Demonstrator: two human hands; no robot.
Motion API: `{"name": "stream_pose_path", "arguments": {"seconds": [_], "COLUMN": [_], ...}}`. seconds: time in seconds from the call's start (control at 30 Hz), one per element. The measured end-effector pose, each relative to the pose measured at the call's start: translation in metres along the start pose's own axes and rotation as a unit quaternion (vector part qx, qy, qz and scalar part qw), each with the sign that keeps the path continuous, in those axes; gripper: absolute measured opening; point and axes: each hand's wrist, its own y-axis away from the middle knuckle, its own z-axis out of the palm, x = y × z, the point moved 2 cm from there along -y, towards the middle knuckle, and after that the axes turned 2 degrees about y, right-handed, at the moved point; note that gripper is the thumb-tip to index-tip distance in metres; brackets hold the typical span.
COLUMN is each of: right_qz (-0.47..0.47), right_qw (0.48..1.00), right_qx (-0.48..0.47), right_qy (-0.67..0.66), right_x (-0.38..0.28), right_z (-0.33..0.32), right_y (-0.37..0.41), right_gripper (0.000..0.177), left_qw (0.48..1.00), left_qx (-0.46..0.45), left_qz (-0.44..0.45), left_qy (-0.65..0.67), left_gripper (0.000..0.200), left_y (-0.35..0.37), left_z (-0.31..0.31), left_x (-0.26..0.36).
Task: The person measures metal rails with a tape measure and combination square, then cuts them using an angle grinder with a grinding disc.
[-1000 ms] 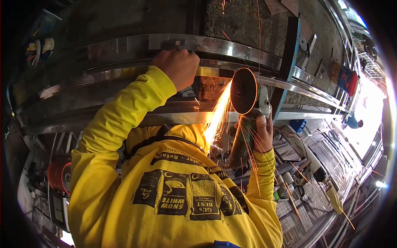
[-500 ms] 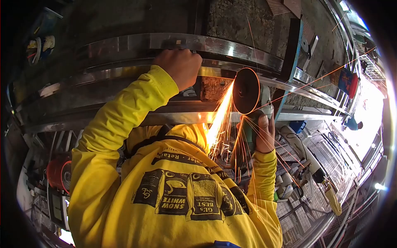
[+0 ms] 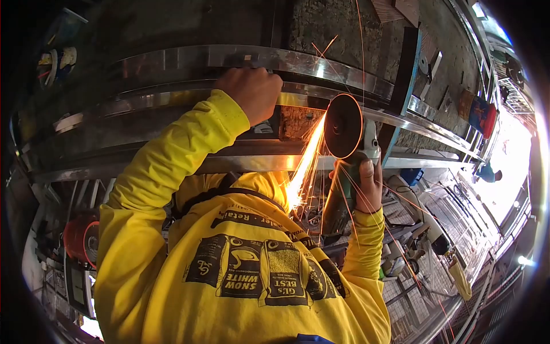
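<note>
My left hand (image 3: 250, 94) is closed over the upper edge of a shiny metal tube (image 3: 183, 98), its fingertips hidden behind the knuckles. On the right side, my right hand (image 3: 369, 186) is wrapped around an angle grinder (image 3: 339, 200) with a green body. The grinder's cutting disc (image 3: 344, 127) stands upright against the tube, right of my left hand. A bright stream of sparks (image 3: 305, 166) sprays from the disc's edge down toward my shirt. The exact point of contact is partly hidden by the disc.
Another long metal tube (image 3: 172, 59) lies beyond, and a nearer metal bar (image 3: 246, 164) runs in front of my body. A blue-edged dark bar (image 3: 408, 74) crosses at right. An orange-red reel (image 3: 83, 241) stands at lower left. A person (image 3: 488, 173) appears far right.
The grinder and its disc have shifted very slightly to the right. The spark spray is narrower, with fewer sparks below the disc. My left hand remains nearly in place.
</note>
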Motion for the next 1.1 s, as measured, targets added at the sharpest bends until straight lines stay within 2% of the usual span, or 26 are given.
{"name": "stream_pose_path", "arguments": {"seconds": [0.13, 0.23, 0.4, 0.63, 0.77, 0.87, 1.0, 1.1], "right_qz": [0.042, 0.043, 0.019, 0.032, 0.005, 0.021, 0.033, -0.015], "right_qw": [0.998, 0.997, 1.000, 0.999, 1.000, 0.999, 0.998, 1.000], "right_qx": [-0.027, -0.048, -0.002, -0.015, -0.007, 0.009, 0.040, -0.021], "right_qy": [-0.036, -0.051, -0.022, 0.015, 0.021, 0.031, -0.035, 0.007], "right_x": [-0.009, -0.017, -0.014, -0.007, -0.009, 0.001, 0.000, -0.004], "right_z": [0.001, 0.009, 0.006, -0.005, -0.003, -0.015, -0.004, -0.005], "right_y": [0.003, 0.003, 0.002, 0.001, -0.002, 0.000, 0.002, -0.001], "right_gripper": [0.061, 0.059, 0.058, 0.062, 0.058, 0.059, 0.048, 0.059], "left_qw": [1.000, 1.000, 1.000, 1.000, 1.000, 1.000, 1.000, 1.000], "left_qx": [0.017, -0.021, -0.024, -0.019, -0.014, -0.005, -0.013, -0.026], "left_qz": [0.010, -0.012, -0.009, -0.006, -0.003, 0.000, -0.002, -0.007], "left_qy": [-0.005, 0.008, 0.004, 0.003, 0.008, 0.007, 0.003, 0.003], "left_gripper": [0.009, 0.010, 0.011, 0.011, 0.011, 0.011, 0.014, 0.017], "left_y": [0.001, -0.001, 0.000, 0.000, -0.001, 0.000, 0.000, -0.001], "left_z": [0.000, -0.003, -0.004, -0.003, -0.001, 0.000, -0.001, -0.001], "left_x": [0.000, 0.001, 0.001, 0.001, 0.000, 0.000, 0.000, 0.001]}}
